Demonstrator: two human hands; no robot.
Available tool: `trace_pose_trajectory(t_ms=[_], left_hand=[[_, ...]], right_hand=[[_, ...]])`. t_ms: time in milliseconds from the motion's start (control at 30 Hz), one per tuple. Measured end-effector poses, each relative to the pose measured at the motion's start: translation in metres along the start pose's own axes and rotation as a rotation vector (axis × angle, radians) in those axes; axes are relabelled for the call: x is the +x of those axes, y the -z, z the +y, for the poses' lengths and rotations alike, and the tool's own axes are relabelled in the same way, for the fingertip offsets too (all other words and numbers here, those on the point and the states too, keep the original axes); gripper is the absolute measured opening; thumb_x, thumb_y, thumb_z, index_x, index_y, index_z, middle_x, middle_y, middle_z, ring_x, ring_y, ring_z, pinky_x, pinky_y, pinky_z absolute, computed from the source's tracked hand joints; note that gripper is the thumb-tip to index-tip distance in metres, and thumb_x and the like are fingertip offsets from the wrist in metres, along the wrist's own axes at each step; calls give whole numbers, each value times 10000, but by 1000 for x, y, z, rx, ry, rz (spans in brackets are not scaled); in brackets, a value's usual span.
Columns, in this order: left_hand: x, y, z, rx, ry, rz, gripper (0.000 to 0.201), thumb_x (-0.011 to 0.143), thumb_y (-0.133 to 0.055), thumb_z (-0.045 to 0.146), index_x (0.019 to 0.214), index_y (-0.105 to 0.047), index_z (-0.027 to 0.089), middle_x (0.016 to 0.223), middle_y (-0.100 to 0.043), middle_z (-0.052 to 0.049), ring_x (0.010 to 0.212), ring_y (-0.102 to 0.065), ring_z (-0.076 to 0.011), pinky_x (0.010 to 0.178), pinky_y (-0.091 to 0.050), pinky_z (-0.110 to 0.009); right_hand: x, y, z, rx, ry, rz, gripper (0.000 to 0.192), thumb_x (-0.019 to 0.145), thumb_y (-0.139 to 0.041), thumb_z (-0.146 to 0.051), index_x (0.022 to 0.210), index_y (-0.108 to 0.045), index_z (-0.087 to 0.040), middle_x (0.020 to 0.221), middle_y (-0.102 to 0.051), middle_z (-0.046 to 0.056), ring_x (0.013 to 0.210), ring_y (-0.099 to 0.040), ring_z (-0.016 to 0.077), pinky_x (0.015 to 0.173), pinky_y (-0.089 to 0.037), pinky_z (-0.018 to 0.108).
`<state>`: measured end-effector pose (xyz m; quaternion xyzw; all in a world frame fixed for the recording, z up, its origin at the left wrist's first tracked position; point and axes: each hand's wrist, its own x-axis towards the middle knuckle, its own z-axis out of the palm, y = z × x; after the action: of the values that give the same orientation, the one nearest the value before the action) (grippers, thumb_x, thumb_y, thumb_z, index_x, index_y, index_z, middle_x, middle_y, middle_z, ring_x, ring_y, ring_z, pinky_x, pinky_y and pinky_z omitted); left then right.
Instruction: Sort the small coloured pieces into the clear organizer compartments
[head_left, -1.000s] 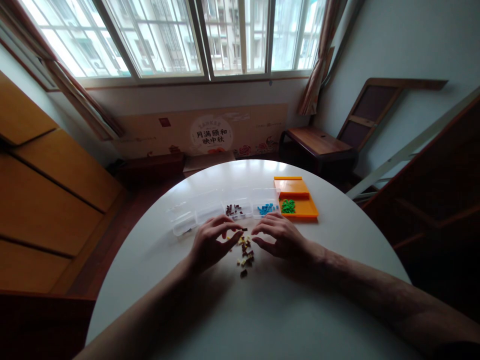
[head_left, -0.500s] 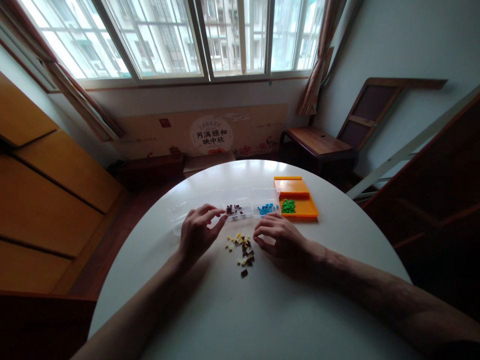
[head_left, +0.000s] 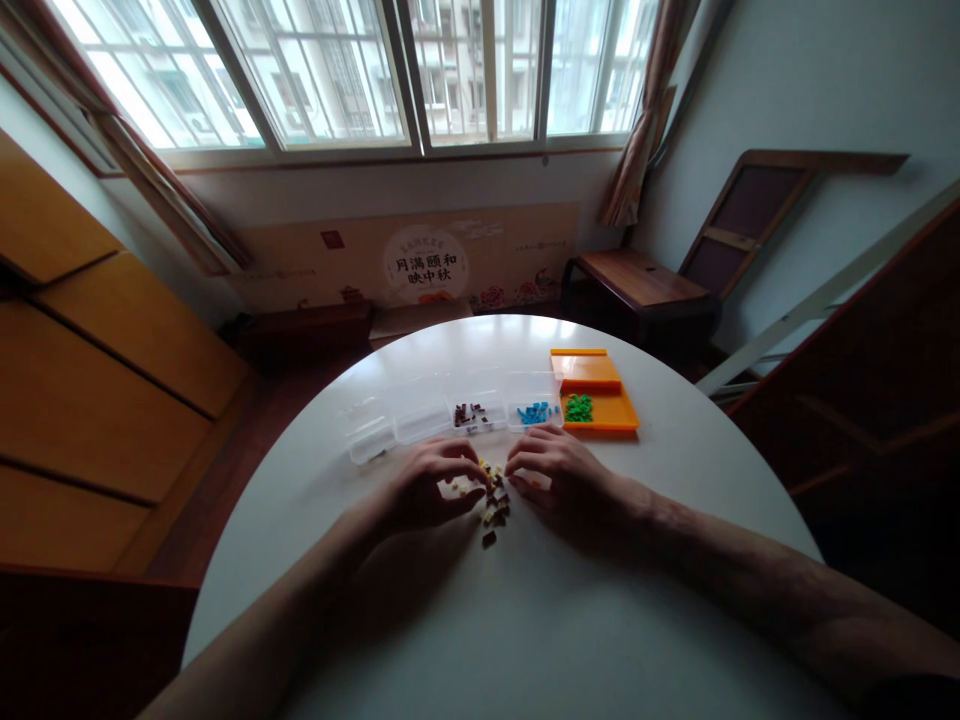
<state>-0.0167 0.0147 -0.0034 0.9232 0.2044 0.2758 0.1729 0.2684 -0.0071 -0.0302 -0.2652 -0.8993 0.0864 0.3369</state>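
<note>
left hand [head_left: 424,490] & right hand [head_left: 559,480] rest curled on the round white bench [head_left: 525,620], fingertips in the small pile of yellow and brown plastic bits [head_left: 489,495]; can't tell if either pinches one. risk: a sweep could scatter bits off the bench or into the wrong cell of the clear plastic compartment box [head_left: 450,415].

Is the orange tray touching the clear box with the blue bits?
Touching: in the head view the orange tray sits edge to edge against the clear box, no table showing between.
</note>
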Motion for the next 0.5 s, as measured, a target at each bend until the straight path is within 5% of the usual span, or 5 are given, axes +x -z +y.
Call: trace_pose_trajectory(t_ms=[500], left_hand=[[-5,-8,-7,110,4,-30,128,999,-724,290,1079,-825,290,1007,-774,-57,825,-711,-163,768,-583,-302]], right_hand=[[2,0,0,18,0,-8,80,1007,-686,-198,1018,-746,-250,1023,-796,24,937,-677,201,918,-505,380]])
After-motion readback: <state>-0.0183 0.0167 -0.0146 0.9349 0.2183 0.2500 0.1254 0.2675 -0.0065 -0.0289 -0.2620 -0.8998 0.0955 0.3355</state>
